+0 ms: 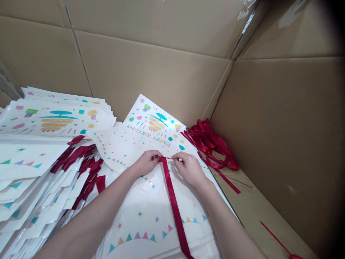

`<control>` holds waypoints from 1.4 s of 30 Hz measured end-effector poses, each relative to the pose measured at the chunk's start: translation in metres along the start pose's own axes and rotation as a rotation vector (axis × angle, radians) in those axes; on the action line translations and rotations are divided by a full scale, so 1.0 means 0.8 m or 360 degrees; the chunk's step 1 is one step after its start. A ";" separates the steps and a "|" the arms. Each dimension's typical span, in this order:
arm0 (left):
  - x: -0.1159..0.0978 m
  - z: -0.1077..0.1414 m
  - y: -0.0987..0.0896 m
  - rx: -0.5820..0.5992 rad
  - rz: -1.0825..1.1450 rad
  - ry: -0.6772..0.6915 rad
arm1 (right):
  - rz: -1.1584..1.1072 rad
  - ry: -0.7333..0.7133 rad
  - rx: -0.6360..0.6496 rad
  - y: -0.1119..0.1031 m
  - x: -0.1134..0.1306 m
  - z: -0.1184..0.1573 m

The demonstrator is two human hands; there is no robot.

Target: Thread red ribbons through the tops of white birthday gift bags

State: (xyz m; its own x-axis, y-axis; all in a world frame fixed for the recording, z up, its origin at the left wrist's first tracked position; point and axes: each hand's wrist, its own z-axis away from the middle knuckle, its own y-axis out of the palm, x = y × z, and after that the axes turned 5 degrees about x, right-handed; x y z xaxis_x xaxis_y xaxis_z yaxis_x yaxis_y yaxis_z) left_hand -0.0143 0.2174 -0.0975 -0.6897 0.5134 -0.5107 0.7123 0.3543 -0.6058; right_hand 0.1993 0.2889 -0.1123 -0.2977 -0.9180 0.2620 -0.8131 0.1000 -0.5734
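My left hand (147,162) and my right hand (190,168) meet above the top of a white plastic gift bag (145,212) printed with coloured bunting and stars. Each hand pinches a narrow end of dark red satin ribbon (172,210) between thumb and fingers. The ribbon's wide tail runs down over the bag toward me. My fingers hide the exact gathering point. Beyond my hands, the bag's folded top shows a "HAPPY BIRTHDAY" print with a cake.
A tall stack of similar printed bags (40,144) with red ribbons lies to the left. A tangled heap of red ribbons (212,144) lies at the right. Loose ribbon (280,242) lies on the cardboard floor, and cardboard walls (280,115) rise ahead and right.
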 end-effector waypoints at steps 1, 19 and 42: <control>0.000 0.000 0.000 -0.0028 0.0047 -0.0026 | -0.0001 -0.0002 -0.0003 0.000 0.000 0.000; 0.002 -0.002 0.003 0.0023 0.0273 -0.0143 | 0.0062 -0.0038 -0.0016 0.002 0.008 0.002; -0.024 -0.006 -0.004 -0.0083 0.0362 -0.0213 | 0.0039 -0.0087 -0.0174 0.000 0.013 0.003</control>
State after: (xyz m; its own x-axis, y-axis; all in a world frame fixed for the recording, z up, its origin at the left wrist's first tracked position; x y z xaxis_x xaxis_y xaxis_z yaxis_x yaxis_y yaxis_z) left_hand -0.0028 0.2102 -0.0830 -0.5195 0.4780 -0.7083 0.8544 0.2833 -0.4355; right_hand 0.1976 0.2783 -0.1117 -0.2930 -0.9340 0.2045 -0.8566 0.1614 -0.4901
